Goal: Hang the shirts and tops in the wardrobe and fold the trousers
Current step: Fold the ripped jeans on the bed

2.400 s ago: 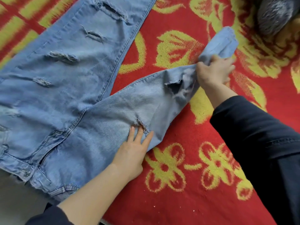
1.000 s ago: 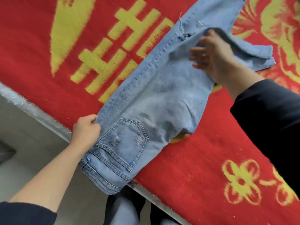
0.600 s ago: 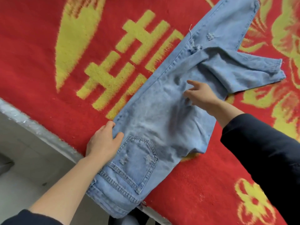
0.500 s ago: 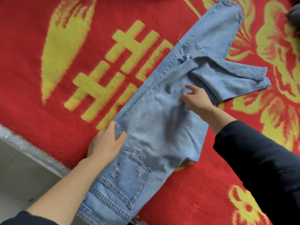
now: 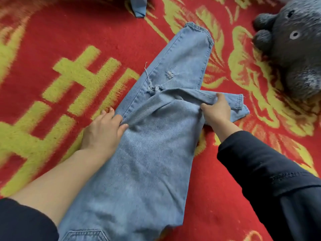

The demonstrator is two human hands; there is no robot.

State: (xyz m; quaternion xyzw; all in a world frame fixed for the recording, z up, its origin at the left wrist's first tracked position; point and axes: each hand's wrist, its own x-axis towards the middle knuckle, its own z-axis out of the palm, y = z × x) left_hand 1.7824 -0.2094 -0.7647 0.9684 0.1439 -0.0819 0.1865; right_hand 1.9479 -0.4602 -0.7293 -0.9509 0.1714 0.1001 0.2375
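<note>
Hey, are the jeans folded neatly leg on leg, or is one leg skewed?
Skewed: the jeans lie halved lengthwise, but the top leg veers right off the bottom leg.

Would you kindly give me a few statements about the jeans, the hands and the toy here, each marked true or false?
1. The jeans lie on a red and yellow blanket. True.
2. The right hand grips the upper trouser leg near its hem. True.
3. The left hand rests on the grey plush toy. False: it pinches the jeans' left edge at a crease, and the toy lies apart at the top right.
4. The two trouser legs lie neatly one on the other. False: the upper leg angles off to the right, across the lower one.
</note>
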